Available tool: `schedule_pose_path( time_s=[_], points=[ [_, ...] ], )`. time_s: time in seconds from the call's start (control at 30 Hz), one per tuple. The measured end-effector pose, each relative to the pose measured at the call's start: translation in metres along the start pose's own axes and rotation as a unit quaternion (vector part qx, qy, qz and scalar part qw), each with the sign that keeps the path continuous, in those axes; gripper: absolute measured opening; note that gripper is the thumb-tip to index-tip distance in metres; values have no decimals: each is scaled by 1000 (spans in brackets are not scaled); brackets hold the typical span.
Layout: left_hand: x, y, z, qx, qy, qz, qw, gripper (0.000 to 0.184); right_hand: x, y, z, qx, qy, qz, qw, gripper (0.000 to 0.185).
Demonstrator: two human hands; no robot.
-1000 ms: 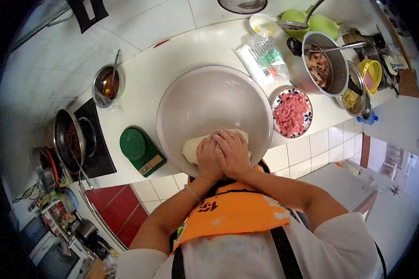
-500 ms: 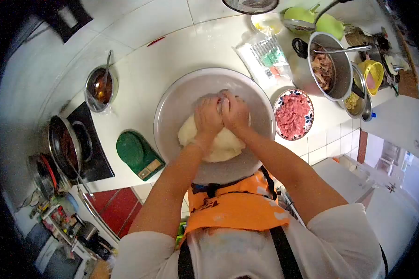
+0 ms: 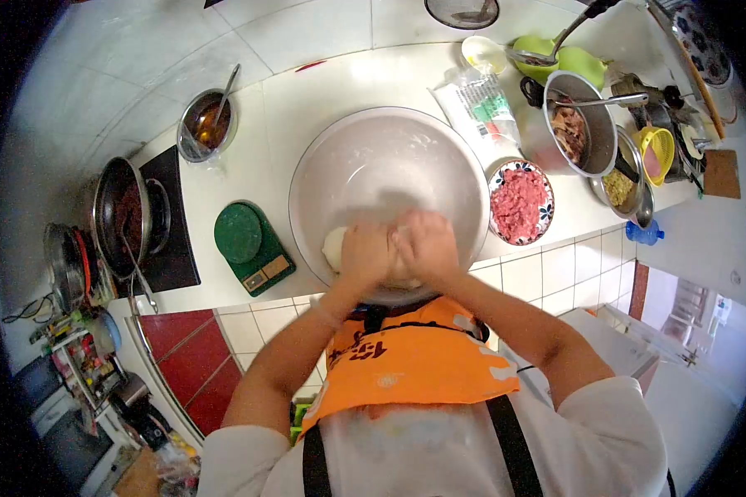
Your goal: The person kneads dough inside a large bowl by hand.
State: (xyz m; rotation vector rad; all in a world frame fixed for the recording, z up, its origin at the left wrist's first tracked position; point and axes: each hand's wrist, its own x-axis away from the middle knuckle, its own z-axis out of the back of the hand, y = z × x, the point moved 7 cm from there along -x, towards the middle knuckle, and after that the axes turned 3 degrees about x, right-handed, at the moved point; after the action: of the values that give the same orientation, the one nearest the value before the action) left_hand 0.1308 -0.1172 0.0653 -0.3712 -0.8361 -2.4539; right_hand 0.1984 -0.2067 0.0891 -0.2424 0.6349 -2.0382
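Inside a wide metal basin (image 3: 381, 149), a lump of pale dough (image 3: 333, 248) lies at the side nearest me, mostly covered by my hands. My left hand (image 3: 368, 255) is closed over the dough with its fingers curled. Beside it, almost touching, my right hand (image 3: 428, 247) is likewise curled and pressed onto the dough. Both hands are somewhat smeared by motion, and their fingertips are partly hidden. The far half of the basin floor shows bare metal with whitish smears.
Left of the basin sit a green kitchen scale (image 3: 253, 247), a bowl of dark liquid (image 3: 207, 126) and a frying pan (image 3: 123, 217). On the right are a plate of minced meat (image 3: 520, 203), a plastic packet (image 3: 482, 108) and a deep pot (image 3: 584, 124) holding meat.
My hands have moved toward my body, pulling the dough to the near side of the basin. More of the basin's far floor shows. The camera view has shifted slightly.
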Motion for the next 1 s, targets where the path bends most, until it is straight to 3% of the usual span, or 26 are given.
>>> schedule_pose_path(
  time_s=[0.03,0.1,0.43,0.5,0.63,0.73,0.77,0.8,0.83,0.87,0.93,0.97,1.0],
  points=[
    [16,-4,-12,0,-1,2,1000,40,9,-4,-1,-1,-2,0,1000,33],
    [45,5,-6,1,232,-124,965,42,24,-13,-1,1,-23,35,999,36],
    [-38,-24,-22,24,232,-40,972,40,-31,44,-57,15,-20,-46,999,34],
    [-58,-28,-22,30,231,-20,972,36,-49,60,-66,-16,-73,-61,995,30],
    [-89,-41,-21,54,265,39,962,31,-73,83,-85,61,-42,-11,997,30],
    [-107,-58,-23,10,209,-9,978,39,-83,89,-84,-2,-44,-68,997,36],
    [-115,-75,-26,210,126,31,969,44,-85,87,-84,-52,-91,-35,994,36],
    [-115,-85,-33,400,35,67,913,49,-83,81,-85,-103,-139,-5,985,36],
    [-108,-80,-10,249,64,-24,966,53,-79,69,-71,-101,-140,0,985,36],
    [-101,-77,-2,251,72,-23,965,53,-69,56,-59,-62,-178,13,982,32],
    [-77,-65,11,131,53,9,990,53,-42,28,-28,-18,-215,27,976,30],
    [-68,-59,13,134,57,8,989,53,-26,5,-6,-17,-169,118,978,27],
    [-58,-50,1,84,-17,4,996,48,-18,-12,13,-16,-123,206,971,26]
  ],
)
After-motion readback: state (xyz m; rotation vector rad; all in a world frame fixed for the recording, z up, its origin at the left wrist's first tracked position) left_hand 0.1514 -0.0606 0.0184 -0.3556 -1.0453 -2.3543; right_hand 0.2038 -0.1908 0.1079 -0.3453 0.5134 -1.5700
